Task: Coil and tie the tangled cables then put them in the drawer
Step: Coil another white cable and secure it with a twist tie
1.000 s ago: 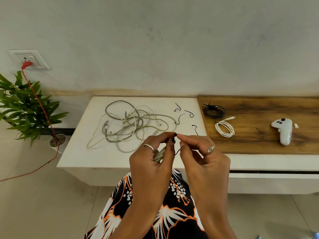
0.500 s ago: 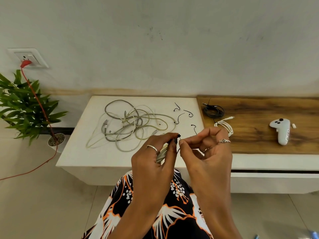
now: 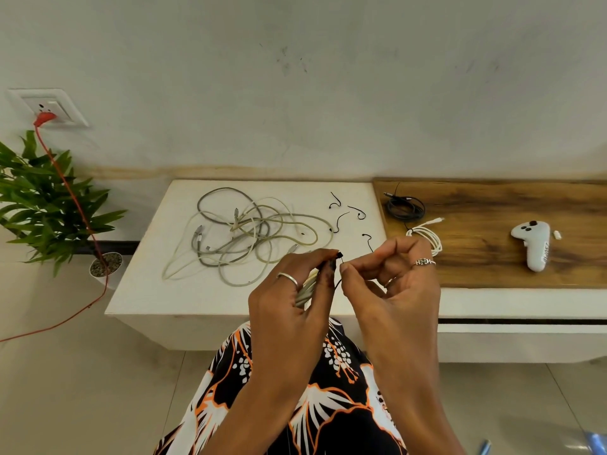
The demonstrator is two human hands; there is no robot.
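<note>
Fingers of left hand grip a coiled cable, right hand pinching, seemingly, a black tie.

Bare white tabletop left of hands; tangled cables beyond.

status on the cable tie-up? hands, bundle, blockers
Left hand grips pale coiled cable. Right hand pinches black twist tie at the coil. Tangled cables wait on white table. Nothing in the way.
</note>
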